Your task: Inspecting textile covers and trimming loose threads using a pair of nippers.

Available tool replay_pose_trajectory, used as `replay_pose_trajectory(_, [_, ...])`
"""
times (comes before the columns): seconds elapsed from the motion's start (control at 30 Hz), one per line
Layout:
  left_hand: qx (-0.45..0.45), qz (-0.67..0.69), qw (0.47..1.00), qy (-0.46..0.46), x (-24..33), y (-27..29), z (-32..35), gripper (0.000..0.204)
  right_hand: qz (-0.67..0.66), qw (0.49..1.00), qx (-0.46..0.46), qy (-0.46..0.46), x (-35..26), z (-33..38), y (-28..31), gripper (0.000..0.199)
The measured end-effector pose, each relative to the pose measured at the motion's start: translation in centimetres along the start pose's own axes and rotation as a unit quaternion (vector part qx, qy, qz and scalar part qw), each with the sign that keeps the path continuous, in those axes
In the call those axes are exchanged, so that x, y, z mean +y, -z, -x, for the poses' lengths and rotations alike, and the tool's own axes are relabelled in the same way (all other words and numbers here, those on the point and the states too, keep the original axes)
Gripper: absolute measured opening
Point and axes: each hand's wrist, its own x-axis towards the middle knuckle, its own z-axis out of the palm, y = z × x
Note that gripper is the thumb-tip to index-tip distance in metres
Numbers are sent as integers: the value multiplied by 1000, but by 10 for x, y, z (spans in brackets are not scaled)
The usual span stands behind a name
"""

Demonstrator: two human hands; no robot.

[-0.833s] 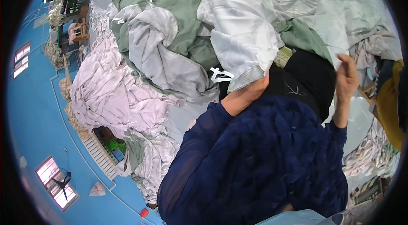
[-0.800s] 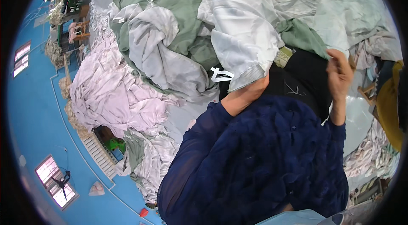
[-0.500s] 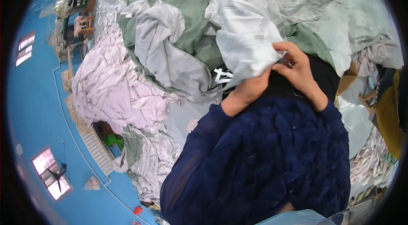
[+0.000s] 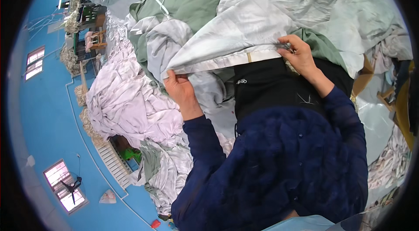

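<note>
— What are your fingers doing right now?

— The fingers of my left hand (image 4: 181, 89) are pinched together on the hemmed edge of a pale grey-white sheet (image 4: 257, 23), at its left end. The fingers of my right hand (image 4: 299, 56) are clamped on the same hem farther right, so the edge (image 4: 227, 61) runs stretched between my two hands.

— Where does that sheet lie?

— It spreads away from the hem to the far side and the right, creased and draped over the heap of laundry. A small yellowish tag (image 4: 248, 57) sits on the hem, between my hands and closer to the right one.

— What is just under the hem?

— A black garment (image 4: 270, 87) on the near side of it, with a small pale mark at its upper left corner. My dark blue knitted sleeves (image 4: 283, 161) come in from the near edge.

— And farther out?

— A green cloth (image 4: 192, 4) lies on the far side, partly under the sheet, with a white strip (image 4: 162, 6) on it. Another patch of green (image 4: 321, 45) shows just right of my right hand. To the left is a crumpled lilac-white pile of fabric (image 4: 126, 104). Beyond that, at the left rim, is a blue floor (image 4: 48, 117), with a white slatted crate (image 4: 114, 165) at the near edge of the heap.
</note>
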Motion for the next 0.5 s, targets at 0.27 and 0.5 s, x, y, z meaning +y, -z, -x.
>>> replay_pose_trajectory(0.27, [57, 19, 993, 103, -33, 33, -21, 17, -32, 998, -49, 0, 2, 3, 3, 24])
replay_pose_trajectory(0.5, [82, 46, 969, 229, -62, 34, -20, 23, 29, 992, -63, 103, -43, -20, -27, 33])
